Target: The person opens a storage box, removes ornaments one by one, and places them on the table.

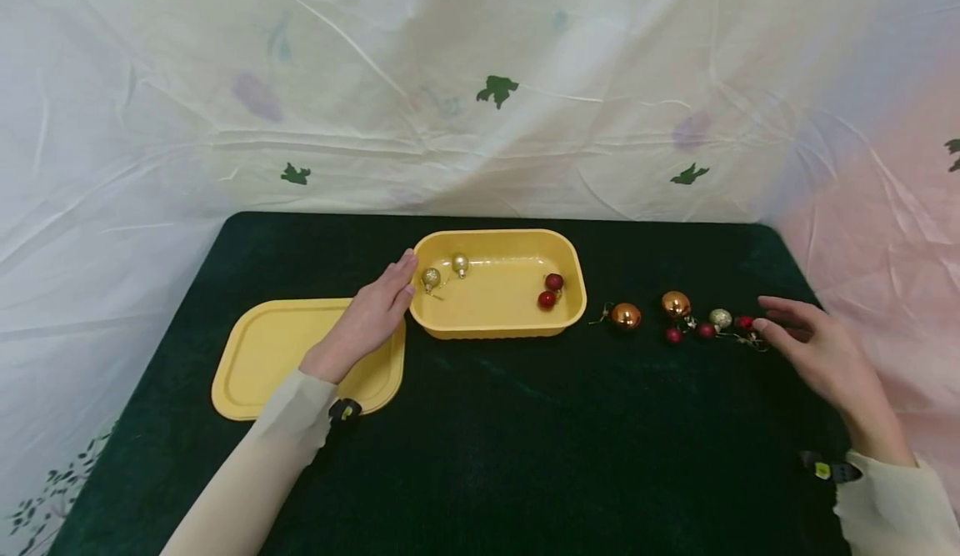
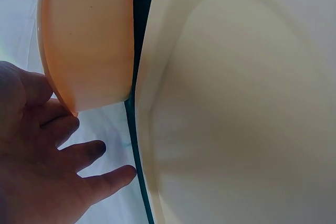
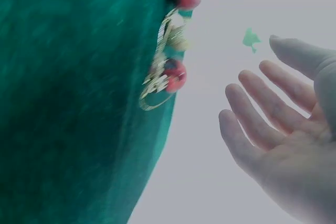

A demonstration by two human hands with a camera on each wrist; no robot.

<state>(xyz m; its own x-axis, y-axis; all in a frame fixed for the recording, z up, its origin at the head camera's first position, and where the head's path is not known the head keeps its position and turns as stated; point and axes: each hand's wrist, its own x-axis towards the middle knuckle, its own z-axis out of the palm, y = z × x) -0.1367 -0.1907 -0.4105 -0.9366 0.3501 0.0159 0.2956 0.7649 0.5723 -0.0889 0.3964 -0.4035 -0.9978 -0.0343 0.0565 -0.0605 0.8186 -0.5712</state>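
Note:
My left hand [image 1: 365, 316] touches the left end of a yellow plastic box [image 1: 495, 333], its fingers extended along the rim. The left wrist view shows the box's outer wall [image 2: 94, 40] against the fingertips. Inside the box lie two gold ball ornaments [image 1: 460, 265] at the left and two red ball ornaments [image 1: 553, 282] at the right. My right hand [image 1: 828, 358] hovers at the right with fingers spread, holding nothing. Close to its fingertips is a red ornament [image 3: 175, 75] with a gold loop; a gold ornament [image 1: 720, 318] lies just left of that.
Also on the dark green table [image 1: 510, 456] are copper ornaments [image 1: 626, 316] and further red ones [image 1: 705, 331], right of the box. A yellow lid [image 1: 281, 360] lies flat at the left, partly under my left forearm. A patterned cloth [image 1: 480, 156] hangs behind the table.

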